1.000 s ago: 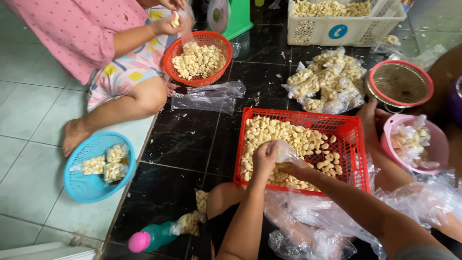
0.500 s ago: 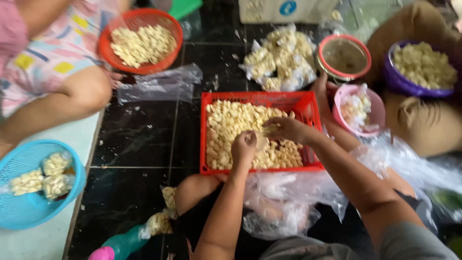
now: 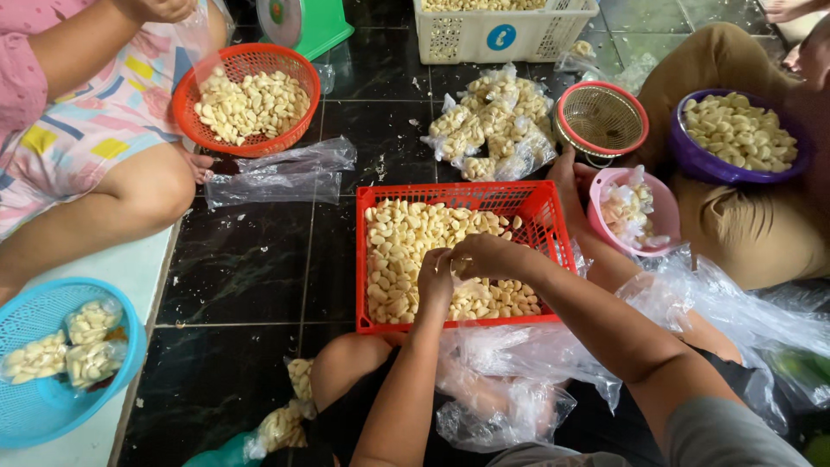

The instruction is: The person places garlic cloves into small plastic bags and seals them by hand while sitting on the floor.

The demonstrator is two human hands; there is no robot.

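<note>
Fingertips of both hands buried among peeled cloves; blue basket [image 3: 130, 346] cut by left edge; white crate [image 3: 501, 35] cropped at top.

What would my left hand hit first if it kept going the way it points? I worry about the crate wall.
Likely the peeled garlic piled in the red crate, not its wall; depth is unclear. The left hand points up-frame.

blue basket [image 3: 130, 346] | purple bowl [image 3: 692, 160] | green scale [image 3: 316, 26] | white crate [image 3: 484, 39]

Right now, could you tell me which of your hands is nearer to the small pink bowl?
Right. The right hand is over the red crate, on the side toward the pink bowl; the left hand lies just beyond it, farther away.
</note>
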